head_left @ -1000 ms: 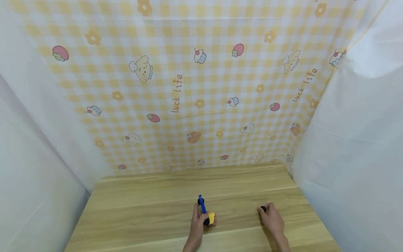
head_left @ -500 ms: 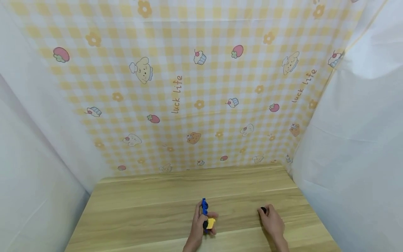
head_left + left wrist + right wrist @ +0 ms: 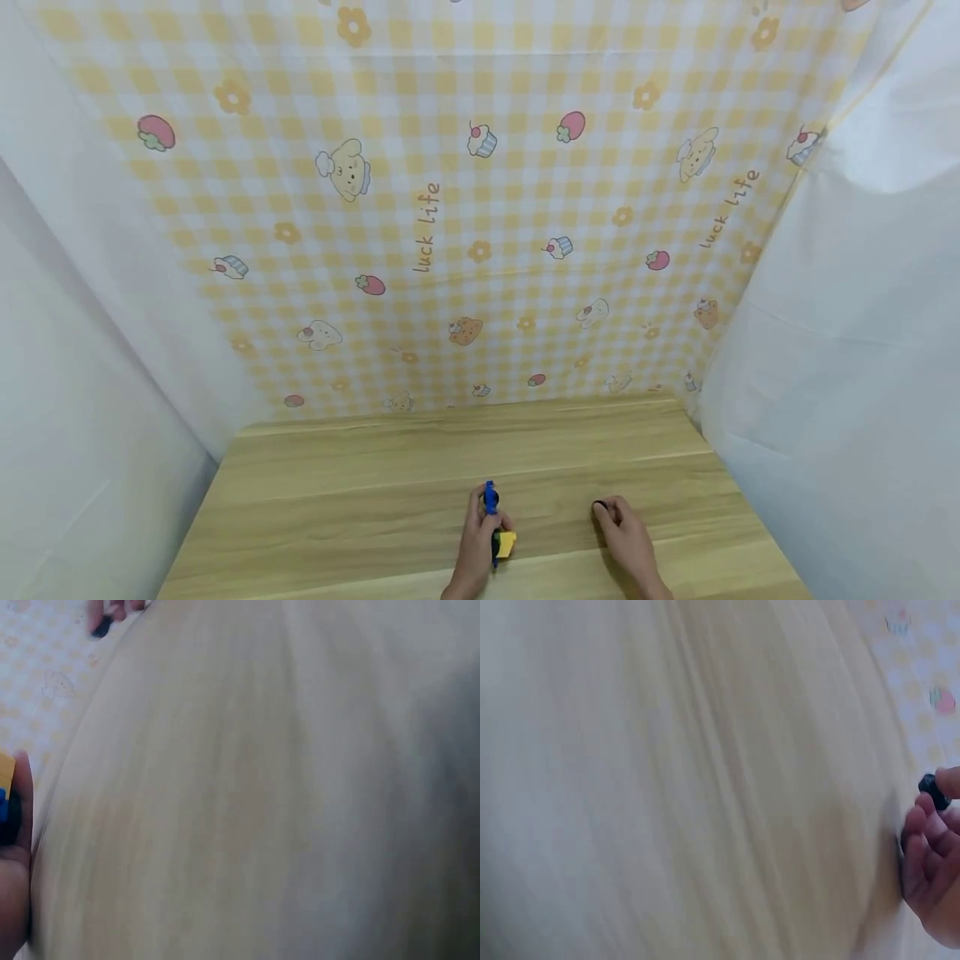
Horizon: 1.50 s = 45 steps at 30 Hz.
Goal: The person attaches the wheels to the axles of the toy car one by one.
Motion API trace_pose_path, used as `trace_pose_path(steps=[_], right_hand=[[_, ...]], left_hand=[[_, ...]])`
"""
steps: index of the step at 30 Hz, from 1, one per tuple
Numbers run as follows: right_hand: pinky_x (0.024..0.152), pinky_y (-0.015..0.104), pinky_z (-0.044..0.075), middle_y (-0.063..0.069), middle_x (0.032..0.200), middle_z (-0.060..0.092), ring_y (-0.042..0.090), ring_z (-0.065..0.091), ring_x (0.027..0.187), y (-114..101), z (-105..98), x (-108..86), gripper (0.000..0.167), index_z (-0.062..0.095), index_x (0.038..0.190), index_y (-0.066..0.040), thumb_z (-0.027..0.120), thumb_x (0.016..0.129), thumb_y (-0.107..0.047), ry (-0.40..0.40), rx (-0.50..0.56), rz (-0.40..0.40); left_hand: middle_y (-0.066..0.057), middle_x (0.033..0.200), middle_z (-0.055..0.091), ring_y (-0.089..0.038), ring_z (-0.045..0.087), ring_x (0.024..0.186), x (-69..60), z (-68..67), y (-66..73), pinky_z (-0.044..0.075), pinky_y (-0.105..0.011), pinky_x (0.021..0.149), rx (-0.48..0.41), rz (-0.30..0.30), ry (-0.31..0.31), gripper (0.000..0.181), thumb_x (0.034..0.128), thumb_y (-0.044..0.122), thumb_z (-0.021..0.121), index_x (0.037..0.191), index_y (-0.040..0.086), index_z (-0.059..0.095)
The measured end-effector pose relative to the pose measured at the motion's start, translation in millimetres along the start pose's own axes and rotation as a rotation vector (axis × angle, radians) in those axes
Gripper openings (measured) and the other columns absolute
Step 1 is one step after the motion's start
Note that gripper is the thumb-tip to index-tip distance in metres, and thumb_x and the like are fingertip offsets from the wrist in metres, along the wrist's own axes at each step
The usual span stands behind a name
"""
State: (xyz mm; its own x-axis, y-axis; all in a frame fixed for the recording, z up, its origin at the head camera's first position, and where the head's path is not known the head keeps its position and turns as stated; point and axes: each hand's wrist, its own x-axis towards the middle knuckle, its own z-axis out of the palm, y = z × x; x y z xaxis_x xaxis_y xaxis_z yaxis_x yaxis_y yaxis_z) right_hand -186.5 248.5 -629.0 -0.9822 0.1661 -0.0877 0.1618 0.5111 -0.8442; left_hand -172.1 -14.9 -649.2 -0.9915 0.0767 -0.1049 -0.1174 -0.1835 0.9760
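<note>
A partly built toy vehicle with a blue frame, a yellow block and black wheels point(image 3: 505, 545) is gripped by my left hand point(image 3: 476, 543), near the middle front of the table. At the left edge of the left wrist view, its yellow block point(image 3: 6, 777) shows beside my fingers. To the right, my right hand point(image 3: 630, 540) pinches a small round black piece, like a toy wheel point(image 3: 600, 505), between thumb and fingertips. The same black wheel point(image 3: 933, 791) appears at the right edge of the right wrist view. A gap separates it from the toy.
Both hands are over a wood-grain table point(image 3: 337, 492). Behind it hangs a yellow-checked cloth point(image 3: 480, 192) printed with cartoons. White sheets point(image 3: 847, 333) close off the left and right sides.
My right hand has moved left with the black wheel, nearer the toy. My left hand has turned the toy to a more upright line and shifted it slightly toward me.
</note>
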Motion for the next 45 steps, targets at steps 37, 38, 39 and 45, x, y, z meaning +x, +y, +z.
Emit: trace_pose_path(steps=[37,38,39,45], right_hand=[[0.059,0.022,0.051,0.007,0.088,0.061,0.008,0.057,0.068,-90.4,88.8,-42.5,0.027,0.061,0.117,-0.01,0.063,0.098,-0.03,-0.3,0.236,-0.267],[0.059,0.022,0.051,0.007,0.087,0.061,0.008,0.057,0.068,-89.9,89.0,-42.6,0.027,0.061,0.116,-0.01,0.063,0.098,-0.03,-0.298,0.232,-0.28],[0.058,0.022,0.051,0.006,0.087,0.06,0.007,0.056,0.067,-89.0,89.4,-42.4,0.026,0.062,0.116,-0.011,0.063,0.098,-0.029,-0.293,0.218,-0.291],[0.053,0.021,0.047,0.002,0.085,0.059,0.002,0.053,0.067,-85.9,90.9,-40.7,0.021,0.061,0.115,-0.011,0.059,0.101,-0.027,-0.265,0.161,-0.321]], left_hand=[[-0.007,0.131,0.062,-0.011,0.062,0.1,-3.0,3.6,-0.3,0.051,-0.023,0.077,0.231,0.063,0.027,0.042,0.1099,0.042,0.027,0.139,0.025,0.053],[-0.007,0.133,0.061,-0.012,0.061,0.103,-3.0,3.7,0.1,0.05,-0.022,0.08,0.248,0.069,0.026,0.044,0.1103,0.041,0.024,0.139,0.025,0.053],[-0.007,0.135,0.061,-0.013,0.061,0.107,-3.0,3.8,0.1,0.05,-0.023,0.082,0.261,0.08,0.024,0.045,0.1106,0.04,0.022,0.14,0.024,0.053],[-0.006,0.137,0.06,-0.02,0.059,0.12,-3.1,4.8,-0.2,0.049,-0.023,0.09,0.285,0.093,0.024,0.044,0.1096,0.043,0.027,0.139,0.024,0.053]])
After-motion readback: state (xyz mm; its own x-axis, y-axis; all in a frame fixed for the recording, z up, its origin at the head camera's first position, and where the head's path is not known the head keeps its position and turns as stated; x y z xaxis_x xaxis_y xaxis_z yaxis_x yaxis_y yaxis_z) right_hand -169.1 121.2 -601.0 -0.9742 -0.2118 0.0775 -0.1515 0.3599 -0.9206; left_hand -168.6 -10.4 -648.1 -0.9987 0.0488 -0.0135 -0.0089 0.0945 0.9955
